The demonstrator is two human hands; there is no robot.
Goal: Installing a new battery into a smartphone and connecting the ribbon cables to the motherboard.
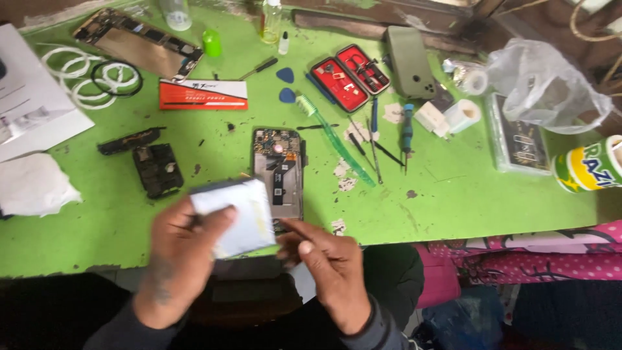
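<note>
While the left hand (178, 249) grips a flat, pale rectangular part (236, 215) from its left edge, thumb laid across the face and fingers hidden behind it, the right hand (327, 259) pinches or touches the part's lower right corner with thumb and forefinger; whether those fingertips truly close on it cannot be told, since the corner is covered by them. The part is held up above the near edge of the green table (453, 194), and motion blur softens its surface, so it is hard to say what kind of piece it is. It hides the lower end of an opened phone body (278, 165) that lies face down just behind it, circuit boards exposed. Left of the phone lies a small dark component (157, 170) and a thin black strip (129, 139); a white crumpled cloth (32, 185) is cut off at the left edge. Behind them rest a red and white box (203, 94), white rings (84, 78) and a second dismantled phone frame (139, 42), its top cropped. To the right lie a green toothbrush (334, 139), tweezers (369, 146), a blue screwdriver (407, 129), an open red tool case (350, 74), blue picks (286, 75) and a grey phone cover (411, 61). A clear plastic bag (544, 81) veils what sits under it, and a green and yellow cup (589, 163) is cut by the right edge. Both forearms run out of view at the bottom
</note>
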